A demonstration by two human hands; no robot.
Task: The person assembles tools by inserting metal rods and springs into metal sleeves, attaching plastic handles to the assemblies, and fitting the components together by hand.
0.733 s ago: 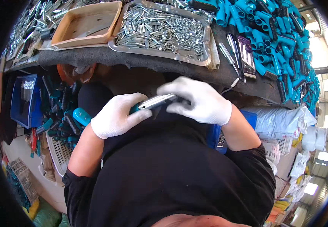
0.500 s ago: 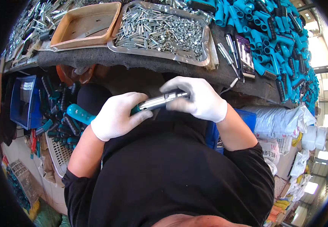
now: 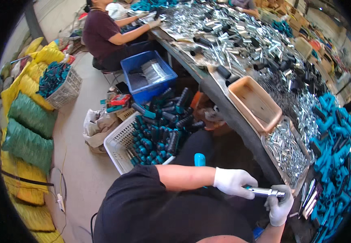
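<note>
Both my hands wear white gloves and hold one tool in front of my chest, below the bench edge. My left hand (image 3: 234, 182) grips its teal handle, whose end (image 3: 200, 159) sticks out to the left. My right hand (image 3: 279, 205) closes around the far tip of its shiny metal shaft (image 3: 266, 191). A metal tray (image 3: 301, 184) of small silver parts lies on the bench just beyond my hands.
A long bench (image 3: 224, 106) carries an empty tan tray (image 3: 254, 102), heaps of silver parts and teal handles (image 3: 337, 150). A white basket (image 3: 120, 146) of dark and teal handles and a blue crate (image 3: 148, 77) stand on the floor. Another person (image 3: 102, 34) sits further along. Green and yellow sacks (image 3: 27, 139) line the left.
The view has swung left, now showing the floor, baskets and another person. My hands still hold the tool, with my right hand now at the end of the shaft.
</note>
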